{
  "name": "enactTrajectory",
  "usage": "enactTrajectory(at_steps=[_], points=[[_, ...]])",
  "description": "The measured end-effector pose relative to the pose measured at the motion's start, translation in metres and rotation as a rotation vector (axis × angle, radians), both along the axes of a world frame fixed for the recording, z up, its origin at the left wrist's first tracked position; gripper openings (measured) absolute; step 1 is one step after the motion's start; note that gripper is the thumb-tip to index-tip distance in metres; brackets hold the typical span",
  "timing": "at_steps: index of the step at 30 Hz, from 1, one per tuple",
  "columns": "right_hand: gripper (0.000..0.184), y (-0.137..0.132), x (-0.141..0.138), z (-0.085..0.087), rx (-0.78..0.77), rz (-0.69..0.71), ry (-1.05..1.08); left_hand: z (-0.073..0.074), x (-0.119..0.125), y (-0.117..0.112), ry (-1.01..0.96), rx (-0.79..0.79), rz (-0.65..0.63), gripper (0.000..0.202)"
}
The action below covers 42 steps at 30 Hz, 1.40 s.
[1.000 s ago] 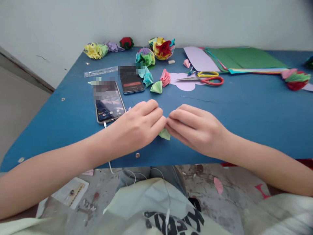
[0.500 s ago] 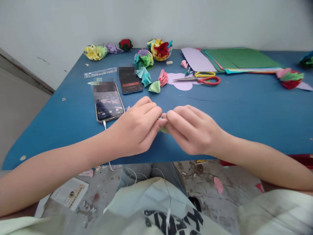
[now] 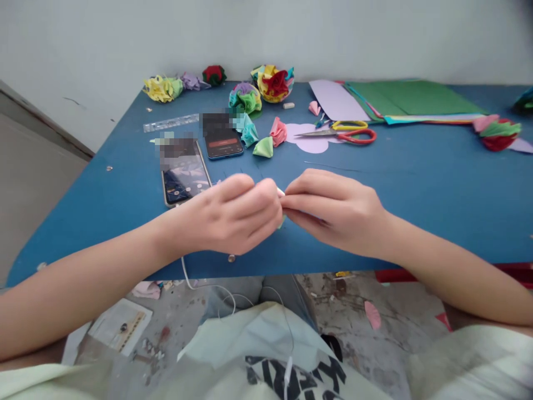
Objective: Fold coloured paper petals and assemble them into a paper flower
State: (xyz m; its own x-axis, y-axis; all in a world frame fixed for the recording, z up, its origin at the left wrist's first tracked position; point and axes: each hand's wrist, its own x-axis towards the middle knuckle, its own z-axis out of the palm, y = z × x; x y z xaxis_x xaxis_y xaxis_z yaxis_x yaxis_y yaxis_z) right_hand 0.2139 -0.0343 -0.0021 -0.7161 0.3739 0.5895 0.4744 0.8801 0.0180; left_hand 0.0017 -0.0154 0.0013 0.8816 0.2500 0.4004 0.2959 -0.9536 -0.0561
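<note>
Over the front of the blue table, my left hand [image 3: 244, 214] and my right hand [image 3: 335, 211] meet at their fingertips. Both are closed in a pinch around a small piece of light green paper [image 3: 282, 223], mostly hidden by the fingers. A pale bit shows at the top between the fingertips. Beyond the hands lie a folded green paper piece [image 3: 264, 148], a pink one [image 3: 278, 131] and a light blue one [image 3: 249, 133]. Scissors [image 3: 337, 134] with red and yellow handles rest on a lilac flower-shaped paper [image 3: 312, 145].
Two phones, one [image 3: 187, 175] near my left hand and another [image 3: 222, 136] behind it, lie on the table [image 3: 437, 194]. A clear ruler [image 3: 170, 123], paper flowers [image 3: 275, 84] and stacked coloured sheets [image 3: 416, 100] are at the back. Another paper flower [image 3: 497, 133] sits at the right.
My left hand has rolled so its back and knuckles now cover more of the green paper. My right fingers have straightened into a flatter pinch.
</note>
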Motion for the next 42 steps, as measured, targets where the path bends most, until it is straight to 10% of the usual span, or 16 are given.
enactTrajectory(at_steps=[5,10,15,26,42], points=[[0.012,0.001,-0.001,-0.008,0.195,-0.005,0.046,0.001,0.005,0.005,-0.282,-0.202,0.091,0.013],[0.016,-0.007,-0.001,0.0,0.18,0.016,0.155,0.002,0.005,0.008,-0.62,-0.871,0.121,0.086],[0.018,-0.016,-0.001,0.0,0.099,-0.041,0.141,0.006,0.006,0.005,-0.373,-1.575,-0.063,0.04],[0.02,-0.012,0.0,-0.007,0.187,-0.014,0.123,0.005,0.008,0.002,-0.417,-1.746,0.022,0.036],[0.006,-0.006,-0.002,-0.004,0.309,0.031,0.09,-0.004,0.011,-0.009,-0.521,-1.58,0.109,0.033]])
